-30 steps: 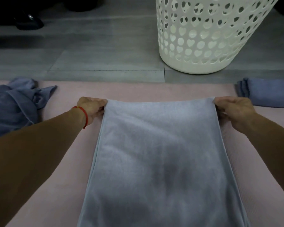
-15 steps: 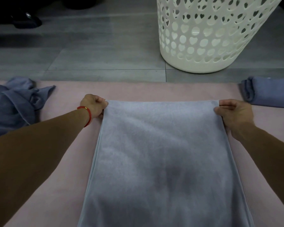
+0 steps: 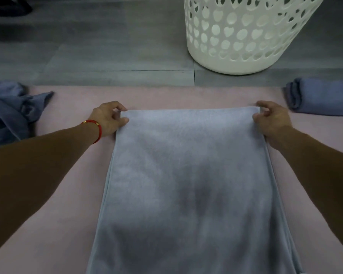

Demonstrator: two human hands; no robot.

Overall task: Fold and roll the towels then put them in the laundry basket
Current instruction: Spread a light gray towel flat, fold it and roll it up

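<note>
A light blue folded towel point(image 3: 188, 190) is being held flat on a pink mat point(image 3: 48, 194), lying lengthwise from the bottom edge of the view up to the hands. Its far left corner is being pinched by the left hand point(image 3: 109, 118), whose fingers point(image 3: 120, 107) are being curled onto the cloth with the thumb pressed at the towel's edge. Its far right corner is being gripped by the right hand point(image 3: 271, 119), fingers clamped over the fold. A red bracelet point(image 3: 96, 128) is being worn on the left wrist. A white laundry basket point(image 3: 244, 36) with heart-shaped holes is being seen upright on the grey floor point(image 3: 87, 46) beyond the mat, well apart from the towel. A rolled darker blue towel point(image 3: 323, 96) is lying at the mat's right edge, near the right hand. A crumpled blue towel point(image 3: 10, 109) is lying at the left edge.
</note>
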